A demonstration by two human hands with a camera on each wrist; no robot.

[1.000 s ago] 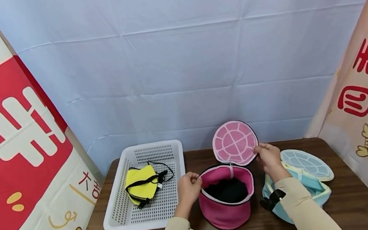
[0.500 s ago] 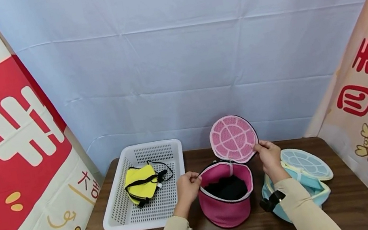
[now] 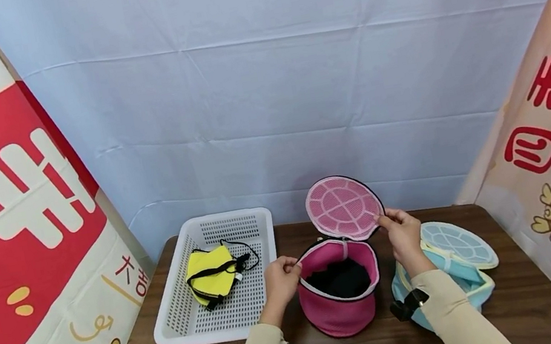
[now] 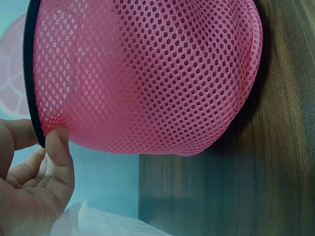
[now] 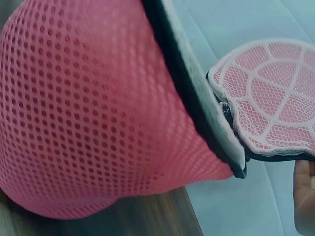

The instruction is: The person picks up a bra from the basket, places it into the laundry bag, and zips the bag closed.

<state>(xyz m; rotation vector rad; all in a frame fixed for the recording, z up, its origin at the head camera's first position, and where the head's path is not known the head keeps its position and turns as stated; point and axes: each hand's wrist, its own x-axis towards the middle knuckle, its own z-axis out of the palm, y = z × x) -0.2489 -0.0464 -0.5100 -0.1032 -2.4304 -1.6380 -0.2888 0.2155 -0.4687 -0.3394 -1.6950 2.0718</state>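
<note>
A pink mesh laundry bag [image 3: 339,313] stands on the table with its round lid [image 3: 344,208] raised at the back. Dark fabric [image 3: 340,279] lies inside it. My left hand [image 3: 282,284] pinches the zippered rim at the bag's left side. The left wrist view shows thumb and fingers of that hand [image 4: 42,177] on the black zipper edge. With my right hand [image 3: 403,238] I pinch the lid's right edge and hold it up. Only part of the right hand [image 5: 305,196] shows in the right wrist view, at the lid's dark border.
At the left, a white perforated basket [image 3: 175,325] holds a yellow item with black straps [image 3: 214,275]. A light blue mesh bag [image 3: 421,313] with its lid [image 3: 460,244] flipped back sits at the right, partly behind my right forearm. A pale curtain hangs behind the table.
The pink lid has risen, then swung slightly left and tilted. The pink bag has shifted a little away from me. Both hands keep their grip and have barely moved.
</note>
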